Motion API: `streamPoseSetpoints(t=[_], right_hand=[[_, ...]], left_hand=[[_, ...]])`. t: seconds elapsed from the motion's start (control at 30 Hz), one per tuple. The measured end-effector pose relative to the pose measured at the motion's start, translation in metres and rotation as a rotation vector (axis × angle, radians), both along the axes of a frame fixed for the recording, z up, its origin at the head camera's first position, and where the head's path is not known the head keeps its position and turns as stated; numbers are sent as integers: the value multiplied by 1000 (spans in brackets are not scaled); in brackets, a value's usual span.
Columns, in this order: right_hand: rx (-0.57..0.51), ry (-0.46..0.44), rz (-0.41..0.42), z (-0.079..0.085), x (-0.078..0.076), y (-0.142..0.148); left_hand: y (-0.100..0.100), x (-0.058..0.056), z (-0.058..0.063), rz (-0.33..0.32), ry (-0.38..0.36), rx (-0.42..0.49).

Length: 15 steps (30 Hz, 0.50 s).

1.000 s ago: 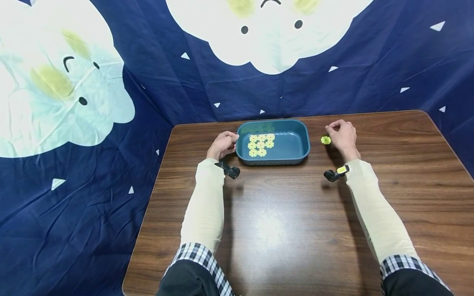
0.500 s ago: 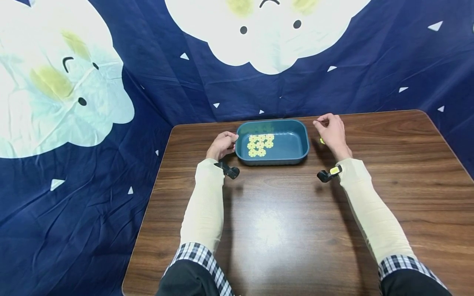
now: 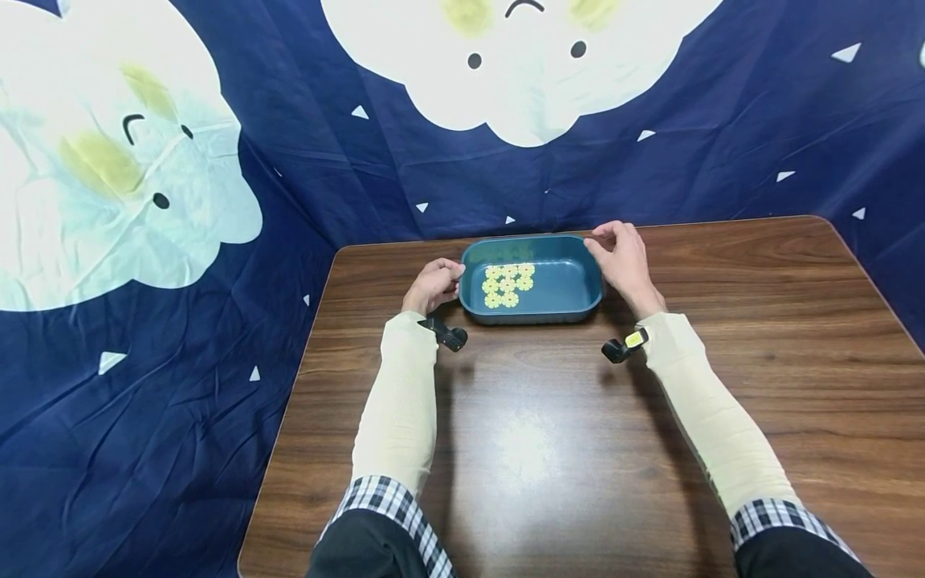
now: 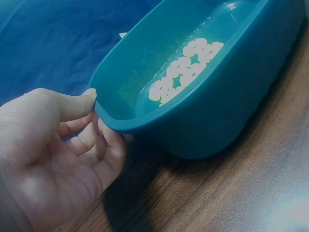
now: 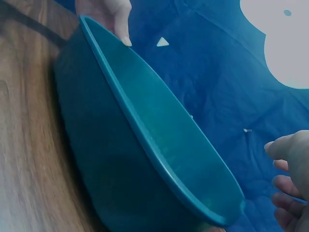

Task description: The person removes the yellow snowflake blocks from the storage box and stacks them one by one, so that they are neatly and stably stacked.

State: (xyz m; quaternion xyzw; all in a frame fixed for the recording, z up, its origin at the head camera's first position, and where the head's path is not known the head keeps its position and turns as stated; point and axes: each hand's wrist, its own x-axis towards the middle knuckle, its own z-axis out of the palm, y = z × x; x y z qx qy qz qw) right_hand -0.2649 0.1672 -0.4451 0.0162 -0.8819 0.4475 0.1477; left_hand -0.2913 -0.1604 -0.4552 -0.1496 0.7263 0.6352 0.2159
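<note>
Cloud-print cloth (image 3: pixel 462 177) close behind teal tub (image 3: pixel 531 318)

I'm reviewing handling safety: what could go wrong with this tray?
The tray might tip if lifted now: the left hand pinches its rim at one end, while the right hand shows no clear hold. The yellow flowers, bunched toward the left hand's end, could slide if loose.

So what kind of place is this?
It looks like a little filming corner indoors, though I can't be sure. Blue cloth with cloud faces hangs behind a brown table, and small black cameras sit on the person's wrists.
</note>
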Motion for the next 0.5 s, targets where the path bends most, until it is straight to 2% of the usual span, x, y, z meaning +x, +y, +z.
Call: streamPoseSetpoints(t=[0.5], right_hand=[[-14,-12,143,-10,3,-37]], left_hand=[[-1,0,4,-21,0,-14]])
